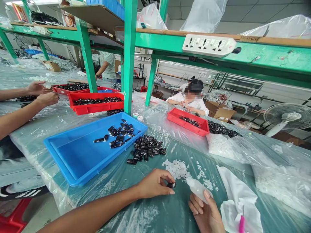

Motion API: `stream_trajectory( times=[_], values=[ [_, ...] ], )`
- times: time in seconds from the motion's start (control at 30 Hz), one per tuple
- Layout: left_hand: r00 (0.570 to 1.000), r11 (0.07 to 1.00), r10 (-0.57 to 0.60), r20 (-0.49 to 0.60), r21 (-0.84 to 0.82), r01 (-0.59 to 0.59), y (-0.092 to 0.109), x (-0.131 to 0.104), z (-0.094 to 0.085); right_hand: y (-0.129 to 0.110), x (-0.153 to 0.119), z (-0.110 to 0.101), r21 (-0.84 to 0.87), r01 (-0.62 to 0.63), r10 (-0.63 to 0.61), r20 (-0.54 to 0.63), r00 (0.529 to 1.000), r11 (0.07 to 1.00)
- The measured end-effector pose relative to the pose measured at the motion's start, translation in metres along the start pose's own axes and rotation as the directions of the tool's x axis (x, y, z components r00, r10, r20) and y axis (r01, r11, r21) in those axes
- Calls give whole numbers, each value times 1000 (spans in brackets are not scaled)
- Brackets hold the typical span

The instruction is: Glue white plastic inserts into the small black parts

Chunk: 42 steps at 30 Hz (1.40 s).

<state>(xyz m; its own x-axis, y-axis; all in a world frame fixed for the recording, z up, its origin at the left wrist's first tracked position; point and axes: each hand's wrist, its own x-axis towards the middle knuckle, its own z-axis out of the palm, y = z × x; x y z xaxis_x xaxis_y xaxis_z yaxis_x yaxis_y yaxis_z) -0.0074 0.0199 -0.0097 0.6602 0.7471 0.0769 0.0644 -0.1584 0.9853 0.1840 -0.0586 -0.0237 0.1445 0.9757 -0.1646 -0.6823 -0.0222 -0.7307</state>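
Observation:
My left hand pinches a small black part with a pale end between thumb and fingers, just above the table. In my right hand is a translucent white squeeze bottle, tilted with its narrow tip towards the black part; the two look apart. Beyond my hands lie a loose pile of small white pieces and a heap of similar black parts. A blue tray with several black parts at its far end stands left of the heap.
A white cloth with a pink object lies at the right, near clear bags of white pieces. Red trays hold black parts. A green post rises behind the blue tray. Another person's hands work at the left.

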Motion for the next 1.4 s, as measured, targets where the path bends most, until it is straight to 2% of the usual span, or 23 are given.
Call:
stream_trajectory(
  times=[0.3, 0.47, 0.6, 0.73, 0.87, 1.2, 1.4],
  values=[
    [999, 989, 13, -40, 146, -7, 3, -1, -2, 8, 3, -4, -304, -19, -24, -139, 990, 952],
    [999, 979, 22, -24, 202, -17, 8, -3, -3, 3, -3, 3, -555, 70, -180, -146, 973, 829],
    [999, 967, 50, -20, 250, -44, 7, -3, -2, -4, -11, 12, -679, 102, -256, -130, 958, 727],
    [998, 957, 57, 1, 284, -55, 5, -2, -2, -5, -16, 18, -734, 155, -328, -97, 940, 662],
    [999, 951, 54, 8, 304, -53, 6, -3, -2, -4, -18, 21, -773, 157, -366, -104, 925, 615],
    [998, 947, 51, 26, 317, -57, 6, -3, -3, -6, -22, 25, -788, 158, -363, -88, 928, 595],
    [997, 935, 47, 56, 348, -63, 9, -3, -4, -4, -22, 27, -816, 160, -430, -117, 895, 555]
  ],
)
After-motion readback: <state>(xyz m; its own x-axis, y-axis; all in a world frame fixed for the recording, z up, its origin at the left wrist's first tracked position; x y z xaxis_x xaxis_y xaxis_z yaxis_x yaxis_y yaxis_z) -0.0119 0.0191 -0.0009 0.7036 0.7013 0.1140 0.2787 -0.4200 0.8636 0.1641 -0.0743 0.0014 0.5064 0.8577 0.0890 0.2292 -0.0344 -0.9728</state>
